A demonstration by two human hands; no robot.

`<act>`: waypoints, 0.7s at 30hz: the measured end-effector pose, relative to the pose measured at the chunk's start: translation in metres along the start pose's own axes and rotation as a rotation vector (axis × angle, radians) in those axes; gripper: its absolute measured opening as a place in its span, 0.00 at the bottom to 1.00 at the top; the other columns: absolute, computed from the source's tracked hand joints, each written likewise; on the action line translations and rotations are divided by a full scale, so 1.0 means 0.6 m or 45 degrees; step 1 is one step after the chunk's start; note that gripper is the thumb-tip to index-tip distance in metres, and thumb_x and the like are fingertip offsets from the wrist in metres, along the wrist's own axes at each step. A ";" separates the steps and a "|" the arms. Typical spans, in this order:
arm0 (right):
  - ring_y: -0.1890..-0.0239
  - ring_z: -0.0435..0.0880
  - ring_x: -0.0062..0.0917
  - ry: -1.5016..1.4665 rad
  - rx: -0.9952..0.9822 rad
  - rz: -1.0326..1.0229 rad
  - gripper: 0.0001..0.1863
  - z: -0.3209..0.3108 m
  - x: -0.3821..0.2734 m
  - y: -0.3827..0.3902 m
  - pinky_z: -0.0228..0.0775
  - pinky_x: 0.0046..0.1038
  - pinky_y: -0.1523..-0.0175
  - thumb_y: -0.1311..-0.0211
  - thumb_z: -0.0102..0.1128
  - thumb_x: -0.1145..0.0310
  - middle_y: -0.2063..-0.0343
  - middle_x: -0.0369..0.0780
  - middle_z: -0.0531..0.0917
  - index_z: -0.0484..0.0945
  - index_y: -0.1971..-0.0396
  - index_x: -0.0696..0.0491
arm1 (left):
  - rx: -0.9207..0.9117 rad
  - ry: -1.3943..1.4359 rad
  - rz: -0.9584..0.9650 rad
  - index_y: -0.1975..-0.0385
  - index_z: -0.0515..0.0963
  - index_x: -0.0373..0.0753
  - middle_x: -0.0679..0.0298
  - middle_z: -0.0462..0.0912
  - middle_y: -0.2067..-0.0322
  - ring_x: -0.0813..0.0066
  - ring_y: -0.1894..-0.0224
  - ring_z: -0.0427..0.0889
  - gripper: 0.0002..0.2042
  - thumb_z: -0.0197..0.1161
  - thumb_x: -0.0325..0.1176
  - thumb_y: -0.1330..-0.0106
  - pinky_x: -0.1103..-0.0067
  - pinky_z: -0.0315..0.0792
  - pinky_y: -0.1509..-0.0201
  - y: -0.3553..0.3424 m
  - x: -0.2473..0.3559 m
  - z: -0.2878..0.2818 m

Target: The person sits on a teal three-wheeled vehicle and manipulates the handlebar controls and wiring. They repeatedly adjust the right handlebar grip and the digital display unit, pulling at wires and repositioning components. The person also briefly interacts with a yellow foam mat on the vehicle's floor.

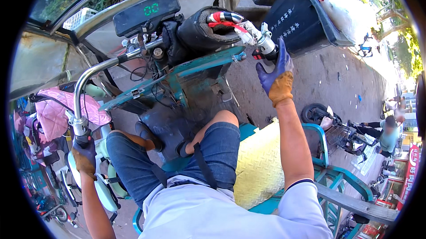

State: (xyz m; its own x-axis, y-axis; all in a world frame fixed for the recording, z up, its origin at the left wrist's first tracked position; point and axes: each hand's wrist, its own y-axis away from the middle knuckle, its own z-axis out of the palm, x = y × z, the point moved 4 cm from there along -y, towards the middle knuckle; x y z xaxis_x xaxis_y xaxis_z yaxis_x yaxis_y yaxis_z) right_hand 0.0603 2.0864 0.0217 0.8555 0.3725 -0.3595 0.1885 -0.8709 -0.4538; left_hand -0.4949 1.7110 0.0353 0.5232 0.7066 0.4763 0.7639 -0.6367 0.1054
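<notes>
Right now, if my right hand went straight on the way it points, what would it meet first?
Most likely the black handlebar grip, in the opening of the right hand; they may already touch. Beyond it, the dark bin seems next, though depth is unclear.

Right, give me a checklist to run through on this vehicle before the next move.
1. Left hand closed on the left grip: ok.
2. Right hand wrapped round the right grip: not ok; its fingers look outstretched.
3. Both shoes on the footboard: ok.
4. Display lit: ok, green digits show.
5. Black bin clear of the right grip: cannot tell; it stands just beyond, and one view hides the gap.
</notes>
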 end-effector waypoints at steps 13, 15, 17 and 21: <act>0.49 0.86 0.53 -0.012 0.245 -0.024 0.49 0.025 -0.005 -0.011 0.77 0.50 0.44 0.43 0.82 0.56 0.51 0.53 0.86 0.67 0.24 0.52 | 0.022 0.140 0.108 0.50 0.85 0.31 0.58 0.92 0.59 0.71 0.60 0.89 0.12 0.70 0.28 0.29 0.73 0.80 0.51 -0.016 -0.072 -0.002; 0.50 0.86 0.53 -0.081 0.293 -0.080 0.48 0.031 -0.002 -0.010 0.77 0.50 0.44 0.43 0.82 0.57 0.51 0.54 0.86 0.68 0.26 0.55 | 0.062 0.187 0.178 0.50 0.84 0.31 0.58 0.92 0.59 0.72 0.60 0.88 0.12 0.70 0.27 0.30 0.73 0.80 0.50 -0.015 -0.085 0.000; 0.51 0.87 0.52 -0.007 0.378 -0.124 0.46 0.027 -0.008 -0.009 0.78 0.50 0.46 0.43 0.83 0.55 0.51 0.54 0.86 0.71 0.28 0.55 | 0.015 0.181 0.137 0.51 0.85 0.31 0.58 0.92 0.59 0.71 0.59 0.88 0.11 0.71 0.26 0.30 0.73 0.80 0.49 -0.015 -0.065 0.002; 0.45 0.90 0.43 -0.042 0.349 0.012 0.39 0.022 -0.016 -0.010 0.82 0.38 0.40 0.39 0.83 0.63 0.46 0.54 0.87 0.75 0.32 0.61 | 0.017 0.048 0.025 0.52 0.85 0.33 0.53 0.92 0.60 0.62 0.59 0.91 0.13 0.74 0.33 0.32 0.67 0.80 0.50 -0.011 -0.035 0.002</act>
State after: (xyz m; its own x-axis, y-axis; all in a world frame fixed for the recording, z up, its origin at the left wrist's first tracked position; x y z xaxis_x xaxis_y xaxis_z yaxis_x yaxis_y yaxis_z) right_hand 0.0446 2.0921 0.0171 0.8396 0.3791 -0.3890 0.0395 -0.7569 -0.6523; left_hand -0.5102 1.7006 0.0234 0.5237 0.6818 0.5107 0.7587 -0.6459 0.0842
